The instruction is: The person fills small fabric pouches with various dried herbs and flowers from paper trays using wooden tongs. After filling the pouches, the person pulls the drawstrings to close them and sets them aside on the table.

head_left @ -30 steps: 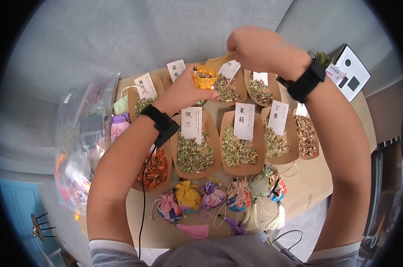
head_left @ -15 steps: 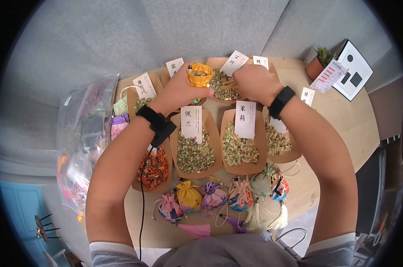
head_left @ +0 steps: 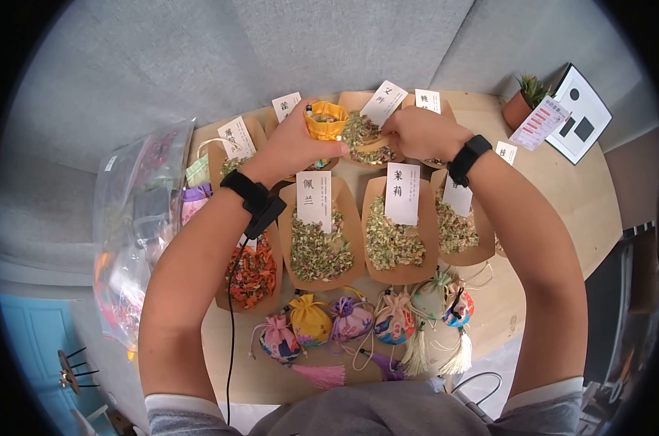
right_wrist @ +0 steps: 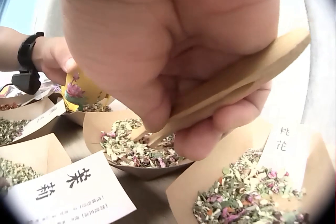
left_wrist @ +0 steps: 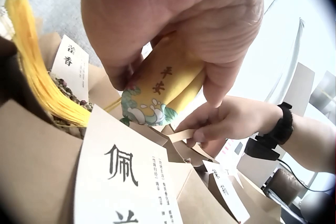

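Note:
My left hand [head_left: 304, 142] grips a yellow drawstring pouch [left_wrist: 165, 79] with printed flowers and characters. Its mouth is spread and faces up, with some dried mix inside; a yellow tassel [left_wrist: 44, 71] hangs beside it. In my right hand [head_left: 431, 134] pale wooden tongs [right_wrist: 236, 85] are pinched between thumb and fingers. Their slim tips reach down into the dried herbs [right_wrist: 131, 153] of a kraft paper tray [right_wrist: 94, 129], just right of the pouch. The card [head_left: 384, 102] for that tray leans at its back.
More paper trays of herbs with cards, such as one with orange petals [head_left: 253, 276], surround my hands. Several small pouches, including a yellow one [head_left: 310, 320], line the front. A clear plastic bag [head_left: 144, 218] lies left; a potted plant [head_left: 522, 105] stands back right.
My right hand has come down from above the pouch to the tray beside it, taking the tongs into the herbs. The left hand with the pouch has shifted slightly left.

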`<state>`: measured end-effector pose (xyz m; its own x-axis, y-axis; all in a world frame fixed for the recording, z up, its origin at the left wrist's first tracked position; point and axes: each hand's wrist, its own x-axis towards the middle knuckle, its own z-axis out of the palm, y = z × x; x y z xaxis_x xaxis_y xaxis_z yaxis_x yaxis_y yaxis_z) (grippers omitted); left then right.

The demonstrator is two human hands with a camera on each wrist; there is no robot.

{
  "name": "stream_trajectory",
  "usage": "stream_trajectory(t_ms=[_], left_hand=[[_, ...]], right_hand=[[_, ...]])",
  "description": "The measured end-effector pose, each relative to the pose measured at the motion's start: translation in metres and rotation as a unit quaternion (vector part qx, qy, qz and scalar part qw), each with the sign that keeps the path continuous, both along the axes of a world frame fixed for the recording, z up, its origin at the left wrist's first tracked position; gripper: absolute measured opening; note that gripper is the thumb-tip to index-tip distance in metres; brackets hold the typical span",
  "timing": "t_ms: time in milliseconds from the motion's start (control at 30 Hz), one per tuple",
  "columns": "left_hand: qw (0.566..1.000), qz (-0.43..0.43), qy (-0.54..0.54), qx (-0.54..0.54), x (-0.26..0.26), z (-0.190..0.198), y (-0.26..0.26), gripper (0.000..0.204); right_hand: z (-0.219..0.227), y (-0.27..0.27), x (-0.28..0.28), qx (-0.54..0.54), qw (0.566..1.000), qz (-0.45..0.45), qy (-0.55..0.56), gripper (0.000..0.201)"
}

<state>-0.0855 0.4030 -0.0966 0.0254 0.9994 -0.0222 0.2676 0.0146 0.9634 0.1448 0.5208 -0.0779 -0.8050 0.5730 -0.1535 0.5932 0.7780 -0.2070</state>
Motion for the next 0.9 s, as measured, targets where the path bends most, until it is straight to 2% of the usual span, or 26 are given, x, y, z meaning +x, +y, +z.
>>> stream_trajectory(t_ms=[100, 133, 200, 267, 400, 500, 600, 667, 767, 900], left_hand=[[1.000, -0.003, 0.005, -0.009, -0.001, -0.001, 0.001, 0.077], [1.000, -0.003, 0.005, -0.009, -0.001, -0.002, 0.002, 0.077], [1.000, -0.008, -0.015, -0.019, 0.000, -0.001, 0.002, 0.090], [1.000, -0.008, -0.016, -0.024, 0.002, 0.002, 0.000, 0.091], [1.000, -0.008, -0.004, -0.006, 0.003, 0.000, 0.001, 0.089], [1.000, -0.017, -0.001, -0.008, 0.004, -0.001, 0.001, 0.083], [1.000, -0.022, 0.011, -0.003, 0.006, 0.002, 0.002, 0.079], [1.000, -0.015, 0.022, -0.004, 0.006, 0.003, 0.002, 0.079], [1.000, -0.004, 0.024, -0.005, 0.008, 0.004, 0.001, 0.080], [0.999, 0.009, 0.032, 0.018, 0.005, 0.002, 0.001, 0.081]], right_hand=[[0.000, -0.008, 0.002, -0.003, 1.000, 0.007, 0.010, 0.023], [-0.005, -0.007, 0.001, 0.027, 1.000, 0.015, 0.002, 0.021], [-0.009, -0.010, -0.001, 0.057, 0.998, 0.024, -0.006, 0.020], [-0.012, -0.015, -0.002, 0.111, 0.994, 0.020, 0.008, 0.016], [-0.009, -0.017, -0.003, 0.132, 0.991, 0.013, 0.000, 0.016], [0.005, -0.017, 0.001, 0.120, 0.992, -0.014, -0.020, 0.017], [0.022, -0.012, 0.009, 0.163, 0.986, -0.009, 0.014, 0.018], [0.042, -0.011, 0.013, 0.182, 0.982, 0.010, 0.049, 0.017], [0.081, -0.017, 0.005, 0.178, 0.983, -0.012, 0.032, 0.015], [0.114, -0.031, -0.016, 0.231, 0.971, 0.040, 0.055, 0.014]])
